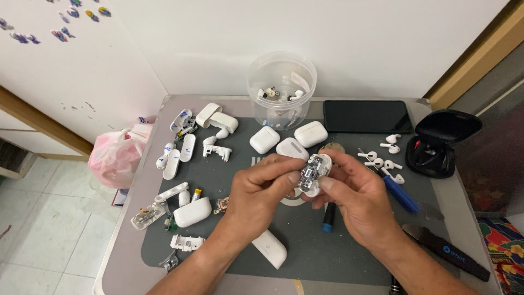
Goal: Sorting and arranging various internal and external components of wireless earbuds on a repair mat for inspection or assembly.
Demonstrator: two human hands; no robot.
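1. Both hands met over the middle of the dark work mat [305,257]. The left hand [259,188] and the right hand [355,196] together held an opened white earbud-case half [314,173] above the mat, its small circuit board facing up.

2. The left thumb and forefinger were pinched on the near-left edge of the case half; the right thumb and fingertips pinched its right side, the other fingers curled beneath. Whether any fingertip pressed on the board itself could not be told.

3. The likeliest trouble, as a judgement: the grip was on thin plastic edges only, so a twist or a hard squeeze could have cracked the shell or flexed the board and torn a fine connection.

4. A slip would have dropped the part among the clutter just below, where a blue-handled tool [401,195] and a second blue-tipped tool [328,218] lay; a fall onto either could have damaged the exposed components.

5. Bare fingertips so close to the open board might have left grease on the contacts or passed a static discharge.

6. Loose white earbuds [382,158] lay just right of the hands, and closed white cases [284,141] just behind; a sweeping wrist could have scattered them off the table.

7. The clear plastic jar [281,90] of small parts stood farther back, near the dark phone [367,116]; a reach over the hands could have tipped it.
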